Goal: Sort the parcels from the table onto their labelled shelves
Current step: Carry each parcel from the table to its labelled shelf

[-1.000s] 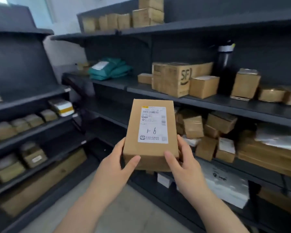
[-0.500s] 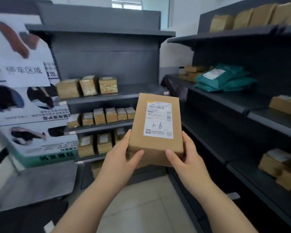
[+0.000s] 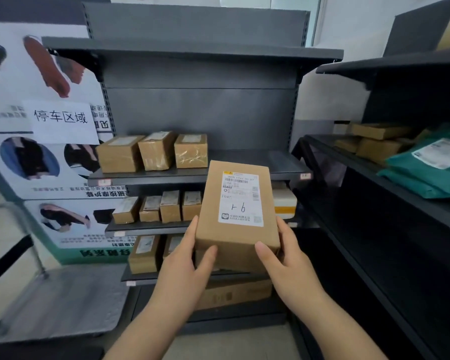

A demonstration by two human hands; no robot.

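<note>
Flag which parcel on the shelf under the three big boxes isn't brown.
The white box with an orange stripe, at that shelf's right end; the four others are brown cardboard.

Brown parcel [image 3: 234,216], white label [image 3: 240,200]

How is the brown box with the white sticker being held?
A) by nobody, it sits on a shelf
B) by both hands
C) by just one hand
B: the left hand and the right hand each grip a lower corner of the box, thumbs on top.
</note>
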